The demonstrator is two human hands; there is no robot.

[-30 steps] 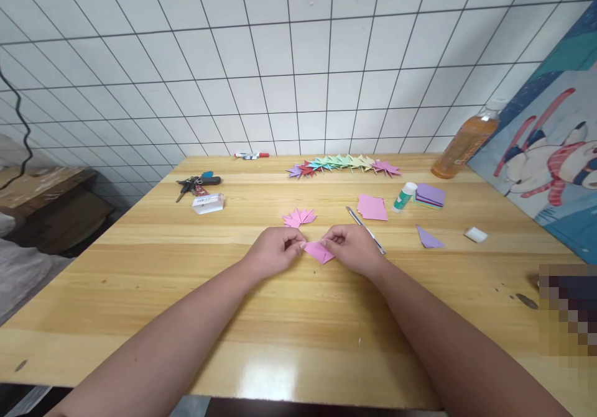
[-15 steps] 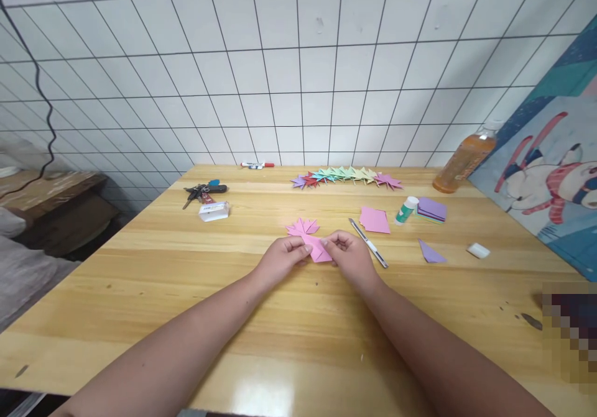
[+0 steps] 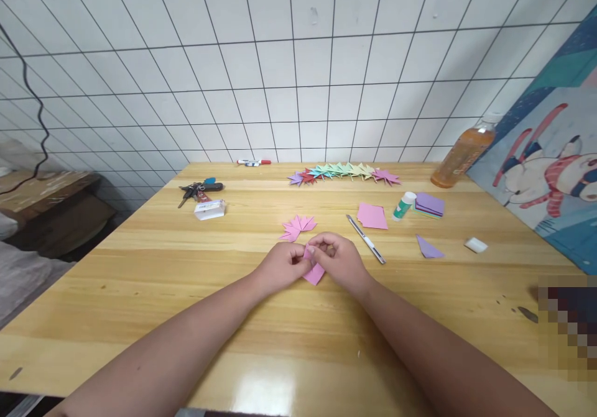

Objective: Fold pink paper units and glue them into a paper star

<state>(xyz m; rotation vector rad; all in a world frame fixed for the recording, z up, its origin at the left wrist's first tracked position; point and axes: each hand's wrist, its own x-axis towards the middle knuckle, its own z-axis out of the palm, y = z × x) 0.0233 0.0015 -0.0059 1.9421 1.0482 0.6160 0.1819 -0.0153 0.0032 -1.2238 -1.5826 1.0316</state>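
Observation:
A partly folded piece of pink paper [image 3: 314, 274] is pinched between my two hands, just above the table. My left hand [image 3: 285, 264] grips its left side, and my right hand [image 3: 339, 260] has thumb and fingers closed at its upper part. The fingers cover much of the paper, so its exact folds are hidden. Right behind my hands lies a pink folded-paper fan shape [image 3: 298, 225] with several points. To the right of my right hand rests a utility knife [image 3: 366, 239], and past it a small stack of pink paper squares [image 3: 372, 216].
Folded paper stars [image 3: 342, 173] line the back, near a marker [image 3: 254, 163]. Keys [image 3: 200, 190] and a small white box [image 3: 209, 209] lie left. Rightward are a glue stick [image 3: 403, 206], purple paper stack [image 3: 430, 204], purple triangle [image 3: 429, 247], eraser [image 3: 476, 245] and bottle [image 3: 464, 154].
The pink paper has turned from lying wide between both hands to pointing down toward me. My hands have come closer together, and the right hand has shifted left. The view has shifted slightly.

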